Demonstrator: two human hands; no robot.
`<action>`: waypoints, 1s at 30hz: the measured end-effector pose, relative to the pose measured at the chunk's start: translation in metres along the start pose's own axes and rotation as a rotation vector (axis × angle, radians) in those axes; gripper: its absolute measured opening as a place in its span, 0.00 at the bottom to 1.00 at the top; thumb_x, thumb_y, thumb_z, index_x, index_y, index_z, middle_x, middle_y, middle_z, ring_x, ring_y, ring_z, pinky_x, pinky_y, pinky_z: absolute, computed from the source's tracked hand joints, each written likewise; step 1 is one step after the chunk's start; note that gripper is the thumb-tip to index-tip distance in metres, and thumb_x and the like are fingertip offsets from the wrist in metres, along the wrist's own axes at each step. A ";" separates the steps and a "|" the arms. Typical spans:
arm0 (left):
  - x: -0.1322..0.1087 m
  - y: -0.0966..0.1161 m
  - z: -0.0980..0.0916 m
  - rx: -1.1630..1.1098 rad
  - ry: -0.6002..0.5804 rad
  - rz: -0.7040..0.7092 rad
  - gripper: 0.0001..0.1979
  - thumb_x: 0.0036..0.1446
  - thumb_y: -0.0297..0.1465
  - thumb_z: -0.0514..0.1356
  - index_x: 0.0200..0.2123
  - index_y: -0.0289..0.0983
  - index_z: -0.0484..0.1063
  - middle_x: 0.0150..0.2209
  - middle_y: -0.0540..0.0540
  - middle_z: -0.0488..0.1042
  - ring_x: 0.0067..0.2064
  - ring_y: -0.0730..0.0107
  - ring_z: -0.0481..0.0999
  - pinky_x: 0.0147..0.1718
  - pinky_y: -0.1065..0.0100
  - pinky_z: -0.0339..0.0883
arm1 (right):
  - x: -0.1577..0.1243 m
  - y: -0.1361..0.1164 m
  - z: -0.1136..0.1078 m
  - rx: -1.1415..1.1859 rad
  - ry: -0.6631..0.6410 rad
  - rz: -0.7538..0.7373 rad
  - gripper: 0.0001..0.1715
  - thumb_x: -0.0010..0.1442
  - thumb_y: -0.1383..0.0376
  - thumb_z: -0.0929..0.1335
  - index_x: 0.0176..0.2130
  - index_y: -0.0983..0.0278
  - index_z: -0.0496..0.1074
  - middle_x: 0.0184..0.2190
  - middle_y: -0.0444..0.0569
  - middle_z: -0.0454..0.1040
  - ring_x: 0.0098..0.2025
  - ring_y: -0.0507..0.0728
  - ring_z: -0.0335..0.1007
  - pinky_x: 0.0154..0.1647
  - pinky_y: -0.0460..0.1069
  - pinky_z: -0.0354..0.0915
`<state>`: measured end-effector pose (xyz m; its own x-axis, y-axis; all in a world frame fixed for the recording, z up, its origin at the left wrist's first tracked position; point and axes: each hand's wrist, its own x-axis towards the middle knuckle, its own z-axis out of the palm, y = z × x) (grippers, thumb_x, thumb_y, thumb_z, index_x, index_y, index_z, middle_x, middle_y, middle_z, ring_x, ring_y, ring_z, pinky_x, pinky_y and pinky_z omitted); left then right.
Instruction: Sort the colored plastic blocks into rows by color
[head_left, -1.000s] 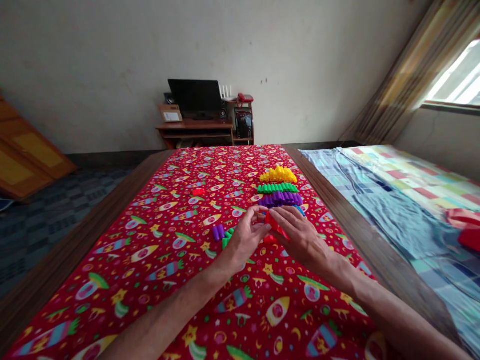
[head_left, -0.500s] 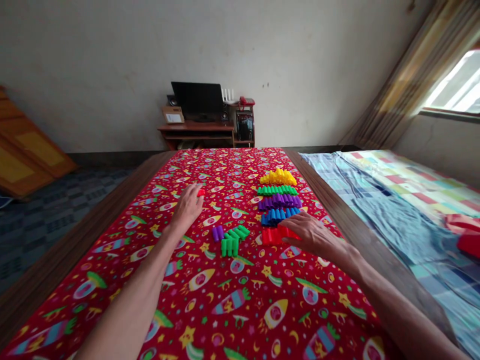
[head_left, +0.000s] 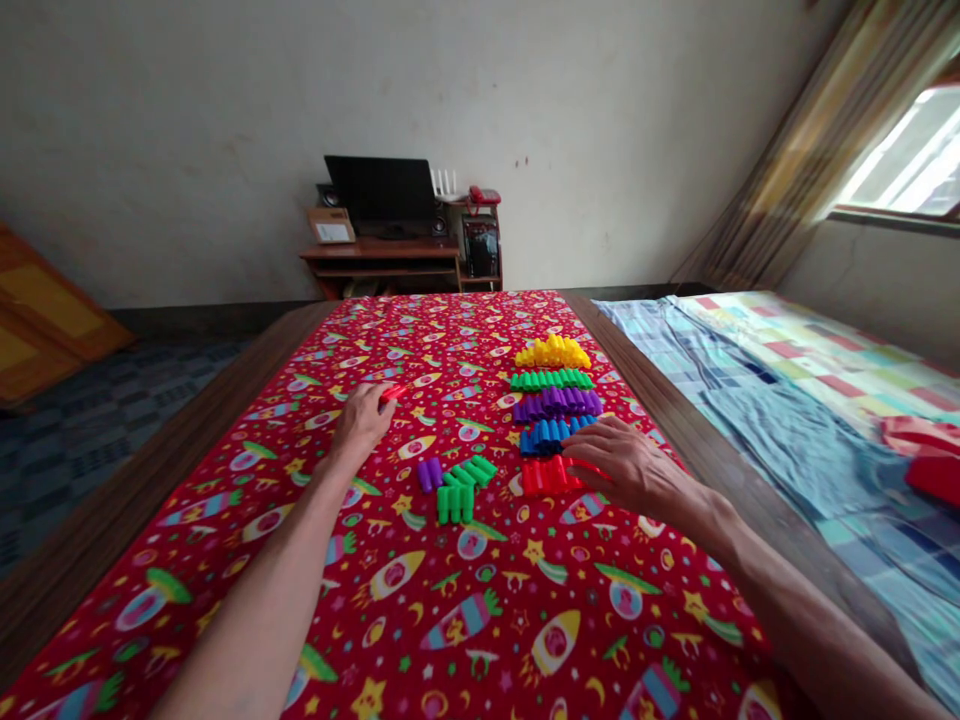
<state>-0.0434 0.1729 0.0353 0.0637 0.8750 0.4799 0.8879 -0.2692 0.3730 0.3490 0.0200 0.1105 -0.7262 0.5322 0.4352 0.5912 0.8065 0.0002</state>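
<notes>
My left hand (head_left: pixel 363 422) is at the left middle of the cloth, its fingers closed on a small red cylinder (head_left: pixel 393 393). My right hand (head_left: pixel 619 458) lies over the right end of a row of red cylinders (head_left: pixel 546 476). Its fingers are stretched out, with red pieces showing between fingers and thumb. Beyond that row lie blue cylinders (head_left: pixel 549 436), purple cylinders (head_left: pixel 556 402), green cylinders (head_left: pixel 551 380) and a heap of yellow cylinders (head_left: pixel 553 351). Between my hands sit several loose green cylinders (head_left: pixel 456 500) and two purple ones (head_left: pixel 430 475).
A red patterned cloth (head_left: pixel 420 620) covers most of the wooden table (head_left: pixel 255 370). To the right is a bed (head_left: pixel 780 440) with checked covers. A desk (head_left: pixel 382 255) with a monitor (head_left: pixel 381 197) stands against the far wall.
The view has shifted slightly. My left hand has come a little nearer, and more of its red cylinder shows. My right hand stays at the red row's end, uncovering slightly more of it.
</notes>
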 end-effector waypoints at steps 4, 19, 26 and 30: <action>0.000 0.028 -0.012 -0.156 -0.063 -0.067 0.15 0.57 0.38 0.52 0.37 0.36 0.74 0.34 0.41 0.78 0.37 0.58 0.77 0.38 0.64 0.68 | 0.002 -0.003 -0.001 0.021 0.053 0.013 0.11 0.68 0.67 0.60 0.39 0.64 0.72 0.38 0.53 0.78 0.40 0.56 0.73 0.44 0.53 0.64; -0.067 0.187 -0.029 -0.995 -0.881 0.056 0.19 0.56 0.42 0.61 0.44 0.37 0.63 0.26 0.53 0.72 0.23 0.77 0.64 0.22 0.75 0.56 | 0.008 -0.031 0.010 0.009 0.045 -0.041 0.24 0.67 0.68 0.61 0.62 0.66 0.58 0.57 0.64 0.68 0.50 0.60 0.71 0.44 0.55 0.72; -0.067 0.187 -0.040 -1.059 -1.239 -0.125 0.27 0.48 0.44 0.67 0.45 0.38 0.61 0.26 0.56 0.71 0.21 0.80 0.64 0.22 0.76 0.57 | 0.014 -0.052 -0.011 0.139 -0.143 -0.042 0.32 0.64 0.71 0.63 0.65 0.65 0.53 0.61 0.61 0.63 0.57 0.62 0.65 0.51 0.56 0.68; -0.070 0.186 -0.038 -1.068 -1.339 -0.141 0.32 0.44 0.47 0.69 0.45 0.38 0.59 0.19 0.59 0.68 0.16 0.81 0.60 0.18 0.77 0.52 | 0.016 -0.060 -0.014 0.309 -0.169 -0.099 0.31 0.64 0.68 0.65 0.64 0.68 0.55 0.50 0.60 0.72 0.50 0.59 0.69 0.49 0.53 0.68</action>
<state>0.1006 0.0467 0.1012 0.8176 0.4651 -0.3394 0.2814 0.1916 0.9403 0.3066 -0.0235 0.1296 -0.8379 0.4615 0.2914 0.3997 0.8824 -0.2482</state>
